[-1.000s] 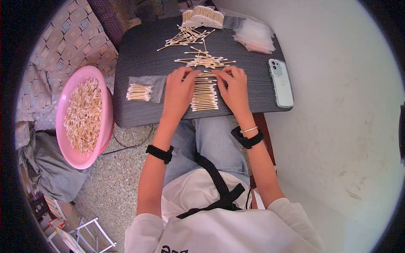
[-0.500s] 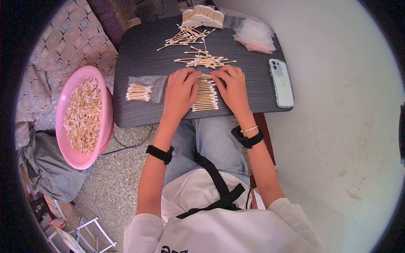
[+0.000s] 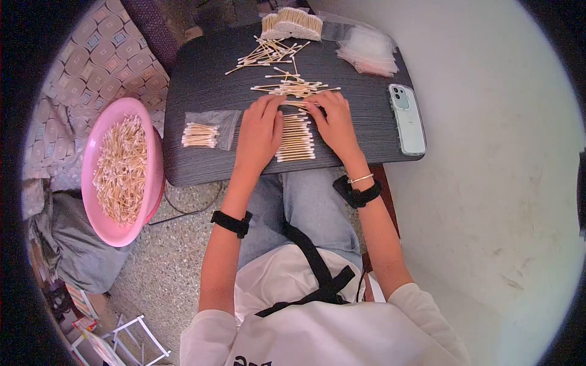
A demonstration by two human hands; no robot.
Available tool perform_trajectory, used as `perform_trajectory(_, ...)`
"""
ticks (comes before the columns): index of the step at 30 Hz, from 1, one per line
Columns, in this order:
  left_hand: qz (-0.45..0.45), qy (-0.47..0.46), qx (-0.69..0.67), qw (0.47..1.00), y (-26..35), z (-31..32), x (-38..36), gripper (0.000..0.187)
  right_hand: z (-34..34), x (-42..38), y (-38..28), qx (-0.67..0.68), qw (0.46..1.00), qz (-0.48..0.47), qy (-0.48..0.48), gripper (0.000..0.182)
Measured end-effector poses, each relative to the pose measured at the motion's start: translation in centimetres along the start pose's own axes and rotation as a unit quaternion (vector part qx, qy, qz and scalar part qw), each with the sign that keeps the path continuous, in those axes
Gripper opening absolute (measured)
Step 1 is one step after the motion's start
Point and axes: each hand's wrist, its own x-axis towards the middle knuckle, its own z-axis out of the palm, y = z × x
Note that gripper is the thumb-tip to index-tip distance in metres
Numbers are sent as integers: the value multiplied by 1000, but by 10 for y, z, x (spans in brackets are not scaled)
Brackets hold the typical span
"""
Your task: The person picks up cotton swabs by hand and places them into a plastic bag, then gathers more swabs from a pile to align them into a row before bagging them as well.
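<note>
A neat row of cotton swabs (image 3: 296, 139) lies side by side on the black table in front of me. At its far end, my left hand (image 3: 261, 125) has its fingers bent at the left tips of one or two cotton swabs (image 3: 295, 104). Opposite, my right hand (image 3: 331, 121) pinches their right ends, thumb and fingers together. Just beyond my fingertips is a loose pile of cotton swabs (image 3: 290, 89). Left of my left hand, a clear plastic bag (image 3: 227, 127) lies flat with a small bundle of cotton swabs (image 3: 200, 135).
A second loose heap of swabs (image 3: 268, 53) and stacked swab bundles (image 3: 292, 24) sit farther back. Clear plastic bags (image 3: 368, 52) and a phone (image 3: 407, 120) lie on the table's (image 3: 204, 79) right. A pink tub (image 3: 90, 177) full of swabs stands left; a wall (image 3: 482, 152) rises right.
Both hands have moved slightly away from me, off the row's far end to the loose pile. Swabs now span between my fingers there.
</note>
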Motion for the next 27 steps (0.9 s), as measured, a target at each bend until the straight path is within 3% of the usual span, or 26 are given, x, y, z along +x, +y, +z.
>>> perform_trajectory(16,0,-11,3,1000,-1,-1,-1,22,-2,-5,3,0,996,51,78,11)
perform_trajectory(27,-6,-24,11,1000,-1,-2,-1,18,-4,-9,1,-28,996,43,75,9)
